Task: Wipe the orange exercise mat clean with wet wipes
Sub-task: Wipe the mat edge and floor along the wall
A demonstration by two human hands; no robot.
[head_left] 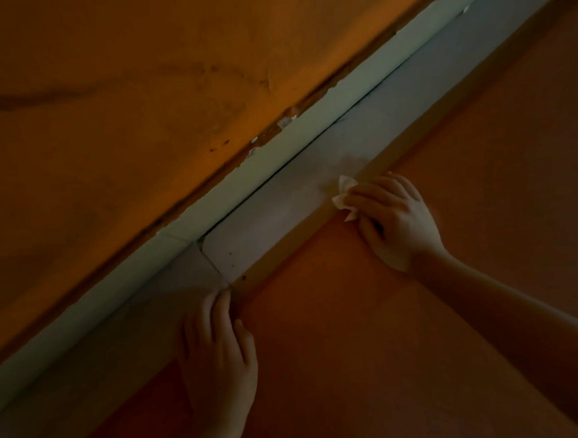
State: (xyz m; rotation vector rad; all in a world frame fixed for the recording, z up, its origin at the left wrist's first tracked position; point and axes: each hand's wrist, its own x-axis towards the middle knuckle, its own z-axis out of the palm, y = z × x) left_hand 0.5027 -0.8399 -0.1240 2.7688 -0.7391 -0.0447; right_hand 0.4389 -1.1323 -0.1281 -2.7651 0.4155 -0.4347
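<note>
Light: dim and warm, with fine detail hard to read.
Room: an orange wall (124, 110) fills the upper left, with dark streaks across it. A pale skirting board (277, 142) runs along its foot.
Wall damage: paint is chipped (286, 122) where the wall meets the skirting.
Floor: a strip of grey tile (280, 206) lies between the skirting and the mat. A tile joint (213, 263) crosses it.
Orange mat (369, 315): it lies flat on the floor and fills the lower right, running out of view at the bottom and right.
Mat direction: its visible edge runs from lower left to upper right, parallel to the skirting. Its full length is not shown, so its long axis cannot be told.
Right hand (394, 216): it reaches in from the right, knuckles up, fingers bent over a white wet wipe (345, 195). It holds the wipe down at the mat's edge beside the tile.
Wet wipe: crumpled, with its corners poking out past the fingertips.
Left hand (217, 350): it lies palm down with the fingers straight and holds nothing. It rests across the mat's edge, fingertips near the tile joint.
In the way: the hands and forearms cover parts of the mat.
</note>
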